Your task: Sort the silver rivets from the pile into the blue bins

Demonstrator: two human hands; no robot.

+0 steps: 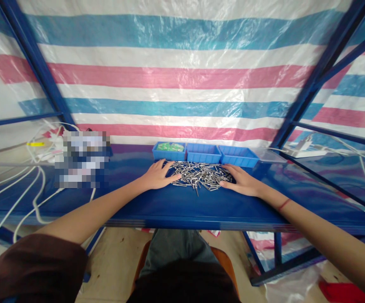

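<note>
A loose pile of shiny metal rivets (198,174) lies spread on the blue table (176,206); at this size they could also be another kind of small fastener. My left hand (160,174) rests at the pile's left edge, fingers apart. Opposite it, my right hand (241,181) touches the right edge with thumb and fingers spread. Neither hand grips anything. Just behind the pile stand three blue bins in a row. Green packets fill the left bin (169,152); the middle bin (203,154) and the right bin (238,156) show bare inner walls.
White cables (40,189) and a blurred-out patch (83,160) occupy the table's left side. A white power strip (305,147) with cables lies at the right, near a clear plastic lid (269,155). Blue frame posts (321,71) and a striped plastic sheet (176,75) enclose the back.
</note>
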